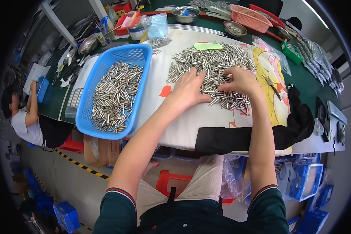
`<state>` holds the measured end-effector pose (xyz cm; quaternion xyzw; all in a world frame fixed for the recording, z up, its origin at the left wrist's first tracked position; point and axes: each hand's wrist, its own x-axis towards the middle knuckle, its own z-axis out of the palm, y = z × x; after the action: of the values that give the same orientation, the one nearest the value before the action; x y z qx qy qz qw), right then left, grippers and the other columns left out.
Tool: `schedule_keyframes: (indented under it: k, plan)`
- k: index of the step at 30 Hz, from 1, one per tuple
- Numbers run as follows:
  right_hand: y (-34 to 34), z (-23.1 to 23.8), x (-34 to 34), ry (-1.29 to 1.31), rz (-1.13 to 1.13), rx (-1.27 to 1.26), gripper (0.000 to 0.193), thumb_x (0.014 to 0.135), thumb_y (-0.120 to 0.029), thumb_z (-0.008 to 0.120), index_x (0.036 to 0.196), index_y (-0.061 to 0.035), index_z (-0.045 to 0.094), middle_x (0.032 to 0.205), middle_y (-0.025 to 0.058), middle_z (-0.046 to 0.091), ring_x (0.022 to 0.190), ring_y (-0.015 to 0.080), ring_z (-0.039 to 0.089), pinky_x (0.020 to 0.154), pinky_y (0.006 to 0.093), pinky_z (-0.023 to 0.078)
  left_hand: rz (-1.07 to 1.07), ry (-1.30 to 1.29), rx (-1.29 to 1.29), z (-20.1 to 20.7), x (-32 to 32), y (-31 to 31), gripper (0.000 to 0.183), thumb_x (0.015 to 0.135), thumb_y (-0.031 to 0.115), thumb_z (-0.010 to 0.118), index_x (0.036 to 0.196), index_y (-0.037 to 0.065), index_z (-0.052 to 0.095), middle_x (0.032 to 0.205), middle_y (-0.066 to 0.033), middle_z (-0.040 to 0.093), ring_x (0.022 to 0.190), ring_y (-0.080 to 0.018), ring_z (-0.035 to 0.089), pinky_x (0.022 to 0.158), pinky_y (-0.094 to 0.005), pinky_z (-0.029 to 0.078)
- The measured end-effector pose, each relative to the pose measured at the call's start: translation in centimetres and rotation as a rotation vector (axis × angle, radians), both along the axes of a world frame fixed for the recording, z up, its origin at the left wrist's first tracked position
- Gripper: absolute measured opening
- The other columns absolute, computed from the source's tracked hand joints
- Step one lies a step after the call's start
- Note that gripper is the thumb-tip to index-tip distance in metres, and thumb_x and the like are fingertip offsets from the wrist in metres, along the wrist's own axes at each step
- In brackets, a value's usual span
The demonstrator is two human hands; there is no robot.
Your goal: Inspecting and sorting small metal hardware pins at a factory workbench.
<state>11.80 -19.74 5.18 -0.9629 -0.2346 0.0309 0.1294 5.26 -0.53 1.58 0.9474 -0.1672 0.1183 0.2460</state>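
A wide heap of short silvery metal pins (206,64) lies on the pale printed sheet covering the table. At the heap's near left edge rests my left hand (188,89), its fingers on the pins and its thumb stretched out to the side. My right hand (242,81) reaches onto the heap's right part, fingers curved and thumb apart from them. No pin shows gripped in either hand, though the fingertips are partly hidden. A green slip of paper (208,46) lies on the far side of the heap. To the left, a blue plastic basket (147,58) holds many similar pins.
Pliers (274,88) lie right of the heap. A black cloth (230,140) stretches along the table's near edge. Metal bowls (185,15) and a pink basket (250,18) stand at the back. At far left, another person (25,117) sits at the green table.
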Motion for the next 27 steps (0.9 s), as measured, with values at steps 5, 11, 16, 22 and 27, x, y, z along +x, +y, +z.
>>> schedule_keyframes:
  k: [5,11,16,22,27]
  plan:
    - [2.4,-3.1,-0.5,-0.204,0.183,0.233,0.028,0.070,-0.013,0.067,0.095,-0.0025,0.066,0.082,0.0161,0.064,0.080,0.0328,0.061,0.075,0.0404,0.047,-0.029,-0.070,-0.075,-1.4,2.1,0.2,0.044,0.067,0.020,0.075,0.104,0.006,0.058,0.094,-0.0111,0.053,0.092,-0.0292,0.054,0.077,-0.0396,0.046]
    - [2.7,-3.1,0.3,-0.113,0.034,0.408,0.017,0.075,-0.016,0.064,0.087,-0.0038,0.063,0.079,0.0130,0.062,0.073,0.0289,0.060,0.068,0.0364,0.047,-0.021,-0.148,-0.220,-1.8,2.7,1.8,0.015,0.071,0.005,0.067,0.086,0.002,0.066,0.084,-0.0107,0.062,0.075,-0.0285,0.060,0.068,-0.0361,0.048]
    - [2.3,-3.2,0.3,-0.187,0.071,0.362,0.014,0.078,-0.015,0.061,0.086,-0.0040,0.062,0.089,0.0111,0.055,0.093,0.0278,0.053,0.080,0.0358,0.043,0.001,-0.315,-0.240,-2.0,2.8,1.8,0.011,0.069,0.004,0.068,0.079,0.005,0.068,0.086,-0.0074,0.059,0.087,-0.0252,0.054,0.077,-0.0360,0.045]
    - [2.5,-3.1,0.2,-0.252,0.123,0.290,0.015,0.075,-0.015,0.065,0.081,-0.0024,0.062,0.086,0.0108,0.055,0.090,0.0277,0.052,0.080,0.0366,0.042,0.025,-0.240,-0.251,-1.8,2.5,1.8,0.012,0.074,0.006,0.067,0.085,0.003,0.067,0.085,-0.0088,0.056,0.085,-0.0252,0.054,0.078,-0.0343,0.043]
    - [2.6,-3.0,-0.3,-0.289,0.188,0.205,0.011,0.070,-0.012,0.067,0.075,-0.0028,0.065,0.081,0.0099,0.056,0.090,0.0279,0.053,0.080,0.0376,0.042,0.011,-0.245,-0.238,-1.6,2.0,1.6,0.012,0.075,0.005,0.066,0.086,0.002,0.067,0.083,-0.0091,0.056,0.083,-0.0252,0.054,0.074,-0.0342,0.044]
